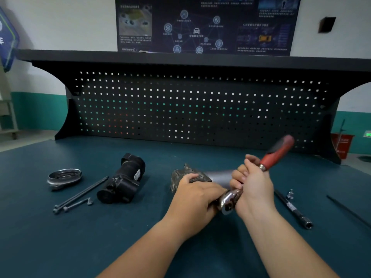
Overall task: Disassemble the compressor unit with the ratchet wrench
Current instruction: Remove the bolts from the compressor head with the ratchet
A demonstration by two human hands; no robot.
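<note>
Red ratchet wrench handle blurred; right hand seemingly grips its shaft.

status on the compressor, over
Left grip holds compressor down. Right grip on ratchet, head at compressor's near end. Loose bolts lie off left, clear.

The compressor, a grey metal cylinder with a darker ribbed end to the left, lies on its side on the bench. The ratchet has its chrome head at the cylinder's right end, red handle slanting up and away to the right
</note>
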